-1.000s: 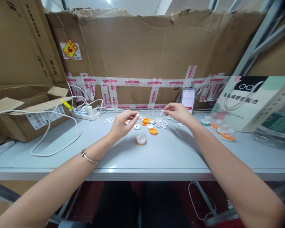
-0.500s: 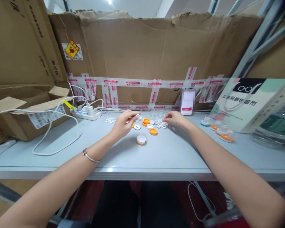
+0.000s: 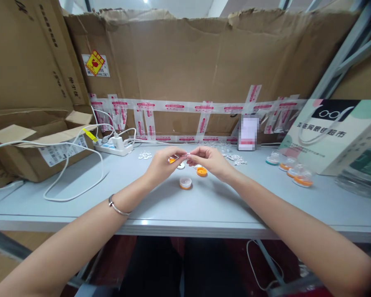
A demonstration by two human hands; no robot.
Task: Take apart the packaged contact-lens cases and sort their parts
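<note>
A tiny white plastic piece [image 3: 188,155] is pinched between left hand [image 3: 163,165] and right hand [image 3: 212,161], raised off the pale grey table [image 3: 204,206] for fingertip control.

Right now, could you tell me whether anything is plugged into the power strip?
Occupied: a white charger stands plugged into the power strip.

round orange plastic cap [image 3: 201,171] | pale grey-blue flat tabletop [image 3: 185,206] | brown corrugated cardboard wall [image 3: 185,70], red-printed clear tape strip [image 3: 188,107] | white plastic power strip [image 3: 113,147]
</note>
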